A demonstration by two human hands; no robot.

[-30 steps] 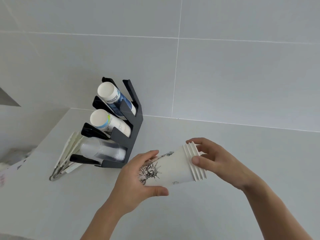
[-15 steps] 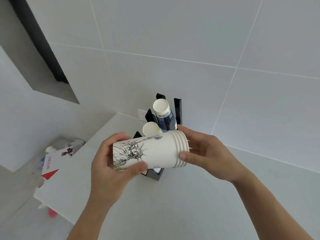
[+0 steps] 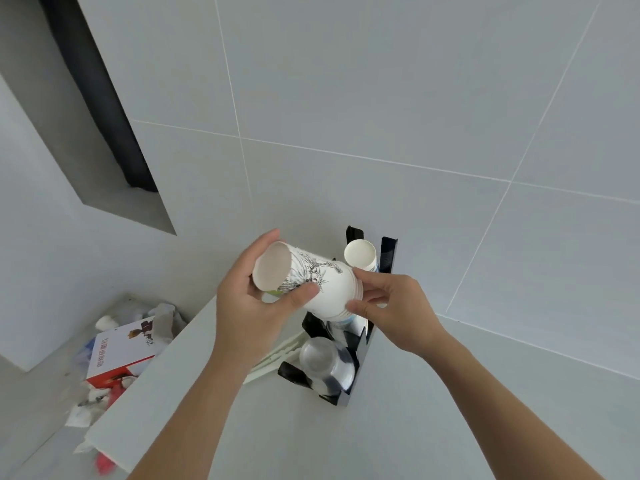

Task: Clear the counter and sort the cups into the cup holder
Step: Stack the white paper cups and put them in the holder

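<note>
I see a grey tiled wall (image 3: 381, 98) with pale grout lines behind | a dark recessed opening (image 3: 104, 116) upper left | on the floor lower left — a white-and-red printed box (image 3: 119, 355) amid crumpled white litter (image 3: 162, 320) | a pink scrap (image 3: 104, 462), blurred.

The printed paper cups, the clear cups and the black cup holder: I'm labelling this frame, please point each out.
printed paper cups (image 3: 332, 289), head view, white side wall below the drawing.
clear cups (image 3: 317, 356), head view, base of the front cup.
black cup holder (image 3: 388, 252), head view, upright right side panel.
</note>
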